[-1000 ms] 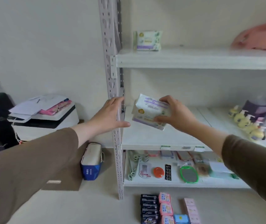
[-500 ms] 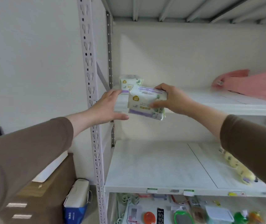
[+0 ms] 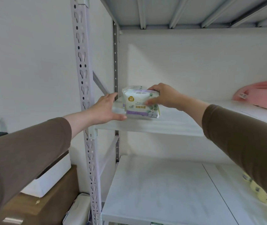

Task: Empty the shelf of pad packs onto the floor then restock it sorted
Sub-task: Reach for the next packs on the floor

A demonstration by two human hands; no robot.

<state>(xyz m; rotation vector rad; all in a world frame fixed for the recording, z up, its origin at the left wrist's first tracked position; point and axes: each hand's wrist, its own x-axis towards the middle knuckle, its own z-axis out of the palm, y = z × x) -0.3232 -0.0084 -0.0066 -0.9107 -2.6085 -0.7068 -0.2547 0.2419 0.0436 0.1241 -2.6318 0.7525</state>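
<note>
A white pad pack (image 3: 139, 104) with a purple stripe and a yellow round logo stands upright at the left end of the white upper shelf (image 3: 170, 122). My right hand (image 3: 163, 96) grips its top and right side. Behind it a second similar pack (image 3: 134, 87) shows only its top edge. My left hand (image 3: 106, 109) rests open on the shelf's front left corner, thumb touching the pack's lower left.
A perforated grey upright post (image 3: 85, 95) stands at the shelf's left front. A pink bag (image 3: 262, 95) lies at the shelf's right end. The shelf below (image 3: 162, 192) carries yellow bottles (image 3: 262, 197) at the right. A brown cabinet (image 3: 37, 207) with a white box stands at the left.
My right hand has carried the pack up from the middle shelf level onto the upper shelf, in front of the pack standing there. My left hand rose from the post to the shelf corner.
</note>
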